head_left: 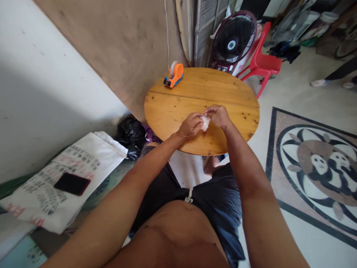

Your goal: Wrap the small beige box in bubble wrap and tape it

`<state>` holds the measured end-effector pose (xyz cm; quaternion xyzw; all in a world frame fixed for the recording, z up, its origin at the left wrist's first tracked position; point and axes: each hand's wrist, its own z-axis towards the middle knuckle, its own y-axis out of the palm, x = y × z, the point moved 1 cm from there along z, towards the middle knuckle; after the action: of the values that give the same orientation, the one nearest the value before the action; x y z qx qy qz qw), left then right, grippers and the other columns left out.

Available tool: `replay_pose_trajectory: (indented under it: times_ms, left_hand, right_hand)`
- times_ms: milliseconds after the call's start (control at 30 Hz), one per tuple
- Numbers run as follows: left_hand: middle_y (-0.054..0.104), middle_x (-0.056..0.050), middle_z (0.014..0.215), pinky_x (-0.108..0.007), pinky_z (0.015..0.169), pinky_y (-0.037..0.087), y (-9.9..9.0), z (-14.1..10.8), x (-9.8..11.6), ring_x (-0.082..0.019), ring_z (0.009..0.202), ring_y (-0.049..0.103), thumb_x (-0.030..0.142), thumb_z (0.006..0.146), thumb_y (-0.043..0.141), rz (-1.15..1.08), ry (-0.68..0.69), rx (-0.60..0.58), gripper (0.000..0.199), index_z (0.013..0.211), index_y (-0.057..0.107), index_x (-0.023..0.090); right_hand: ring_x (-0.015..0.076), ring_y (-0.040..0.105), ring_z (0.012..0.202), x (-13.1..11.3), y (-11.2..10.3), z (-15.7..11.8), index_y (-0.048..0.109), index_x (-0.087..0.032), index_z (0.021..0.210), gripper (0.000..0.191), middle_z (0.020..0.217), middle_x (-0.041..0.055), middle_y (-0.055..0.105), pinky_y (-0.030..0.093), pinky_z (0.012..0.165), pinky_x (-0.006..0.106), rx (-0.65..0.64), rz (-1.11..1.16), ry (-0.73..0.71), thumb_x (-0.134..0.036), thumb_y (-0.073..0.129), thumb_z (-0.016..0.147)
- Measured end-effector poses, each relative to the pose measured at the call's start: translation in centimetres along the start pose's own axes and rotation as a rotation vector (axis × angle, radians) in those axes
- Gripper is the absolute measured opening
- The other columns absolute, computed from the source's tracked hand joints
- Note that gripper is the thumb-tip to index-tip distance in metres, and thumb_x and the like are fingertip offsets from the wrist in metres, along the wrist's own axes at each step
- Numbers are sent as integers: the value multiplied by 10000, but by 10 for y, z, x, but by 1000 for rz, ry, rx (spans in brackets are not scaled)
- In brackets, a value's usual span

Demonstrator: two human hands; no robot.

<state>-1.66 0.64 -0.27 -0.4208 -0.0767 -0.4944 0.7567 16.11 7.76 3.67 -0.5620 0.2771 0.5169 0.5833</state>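
Note:
Above the near half of the round wooden table, my two hands meet at a small, crumpled, whitish thing that looks like thin, shiny plastic. My left hand grips it from the left, its fingers closed around the edge. On the other side my right hand pinches its upper part between thumb and fingers. Its exact kind and anything inside it I cannot make out.
An orange tape dispenser stands at the table's far left edge. Behind are a fan and a red chair. Left of me, a phone lies on a white sack, near black plastic bags. Another person's leg shows far right.

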Motion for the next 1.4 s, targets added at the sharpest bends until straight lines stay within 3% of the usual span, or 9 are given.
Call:
replay_pose_trajectory:
  times_ms: [333, 667, 967, 1067, 1233, 1300, 1400]
  left_hand:
    - [675, -137, 1230, -458, 1075, 504, -1, 2, 2, -247, 1181, 611, 393, 1019, 444, 24, 14, 6, 310, 951, 676, 199]
    - [680, -131, 1229, -450, 1074, 518, -1, 1, 2, -238, 1182, 619, 381, 1030, 446, 9, 22, 16, 305, 941, 674, 200]
    - [678, -137, 1221, -456, 1066, 530, 2, 1, -1, -241, 1185, 625, 389, 1039, 438, 18, 32, 20, 321, 957, 679, 192]
    - [681, -134, 1216, -446, 1063, 534, 1, 0, 0, -234, 1182, 629, 380, 1039, 441, 26, 30, 21, 314, 947, 677, 195]
    - [682, -137, 1210, -430, 1059, 526, 1, 0, 1, -229, 1180, 629, 369, 1038, 435, 25, 62, 47, 304, 948, 664, 190]
    - [684, -132, 1205, -423, 1055, 526, 1, 0, 0, -227, 1176, 631, 371, 1037, 435, 26, 67, 53, 303, 947, 662, 192]
    - [690, -130, 1193, -419, 1045, 529, 1, 0, 0, -225, 1156, 636, 375, 1038, 431, 29, 68, 57, 310, 937, 662, 194]
  right_hand:
    - [120, 547, 597, 8, 15, -18, 662, -212, 695, 239, 668, -31, 652, 476, 612, 283, 136, 446, 153, -337, 803, 548]
    - [147, 599, 668, 13, 8, -20, 671, -216, 700, 264, 753, 0, 708, 515, 680, 316, 110, 378, 76, -413, 815, 599]
    - [126, 594, 600, -13, -22, 6, 756, -201, 678, 125, 640, -5, 690, 469, 614, 265, -281, -110, -11, -301, 830, 694]
    - [124, 605, 597, -18, -25, 16, 767, -205, 689, 53, 637, -14, 696, 450, 615, 261, -313, -328, -82, -221, 779, 738]
    - [145, 652, 716, -26, -26, 21, 774, -241, 736, 121, 777, -13, 730, 457, 689, 267, -371, -688, -225, -165, 697, 790]
    - [143, 648, 729, -28, -25, 20, 767, -234, 736, 101, 812, -2, 721, 463, 701, 263, -367, -693, -236, -211, 703, 811]
    - [130, 616, 683, -25, -23, 16, 733, -198, 688, 164, 747, 9, 674, 468, 662, 250, -326, -453, -153, -310, 756, 805]
